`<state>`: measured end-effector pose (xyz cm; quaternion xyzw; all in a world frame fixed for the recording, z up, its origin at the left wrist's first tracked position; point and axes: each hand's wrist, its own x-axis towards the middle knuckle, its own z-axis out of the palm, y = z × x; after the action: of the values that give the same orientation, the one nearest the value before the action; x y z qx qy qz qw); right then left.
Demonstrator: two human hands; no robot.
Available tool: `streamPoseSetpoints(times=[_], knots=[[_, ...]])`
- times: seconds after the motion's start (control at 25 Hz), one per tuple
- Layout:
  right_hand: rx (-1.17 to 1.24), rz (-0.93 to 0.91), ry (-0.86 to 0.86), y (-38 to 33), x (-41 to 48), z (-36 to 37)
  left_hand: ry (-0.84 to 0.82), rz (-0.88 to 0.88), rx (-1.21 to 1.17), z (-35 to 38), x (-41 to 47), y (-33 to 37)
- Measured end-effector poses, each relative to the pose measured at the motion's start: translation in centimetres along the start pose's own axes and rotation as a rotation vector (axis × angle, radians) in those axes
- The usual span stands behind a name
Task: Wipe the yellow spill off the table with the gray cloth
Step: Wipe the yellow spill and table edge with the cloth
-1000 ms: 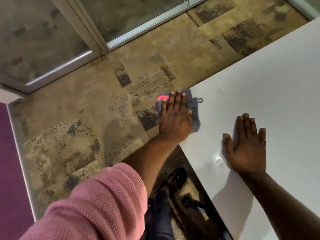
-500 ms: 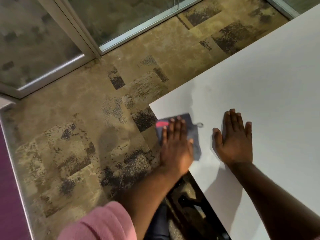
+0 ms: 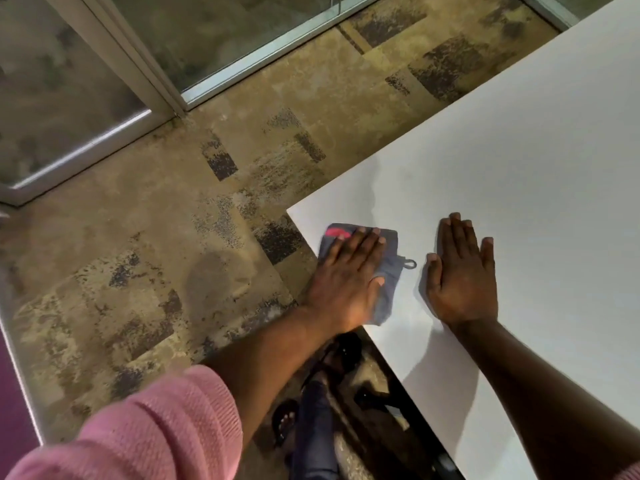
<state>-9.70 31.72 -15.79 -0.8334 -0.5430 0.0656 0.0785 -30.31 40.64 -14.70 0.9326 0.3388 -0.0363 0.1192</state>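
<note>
Left hand [image 3: 349,282], flat and open, presses the gray cloth [image 3: 389,268] at the desk [image 3: 519,168] edge; right hand [image 3: 462,275] rests open, empty; cloth may slip off.

Free room, white table [image 3: 519,161] — bare surface ahead of both hands and to the right of the right hand [image 3: 460,271]. Obstacle beside the left hand [image 3: 346,275]: the right hand, palm flat, just right of the gray cloth [image 3: 389,268] under the left palm, a narrow strip of table between. Left of the grip — the table's corner edge [image 3: 298,220], close by; past it a drop to patterned carpet [image 3: 173,237].
</note>
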Motion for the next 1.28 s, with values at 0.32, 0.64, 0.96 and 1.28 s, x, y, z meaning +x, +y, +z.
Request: streamPoseSetpoints(times=[0.32,0.64,0.96,1.28], knots=[[0.018,0.016,-0.001,0.1,0.2,0.0,0.045,0.06,0.037,-2.1,12.9,-0.2],[0.056,0.037,0.033,0.4,0.1,0.7,0.053,-0.024,0.058,-3.2,19.2,-1.5],[0.102,0.03,-0.009,-1.0,0.8,-1.2,0.084,-0.13,-0.012,-2.2,11.9,-1.7],[0.125,0.139,-0.022,-5.2,2.8,1.3,0.228,-0.177,-0.06,-3.5,18.2,-3.8]])
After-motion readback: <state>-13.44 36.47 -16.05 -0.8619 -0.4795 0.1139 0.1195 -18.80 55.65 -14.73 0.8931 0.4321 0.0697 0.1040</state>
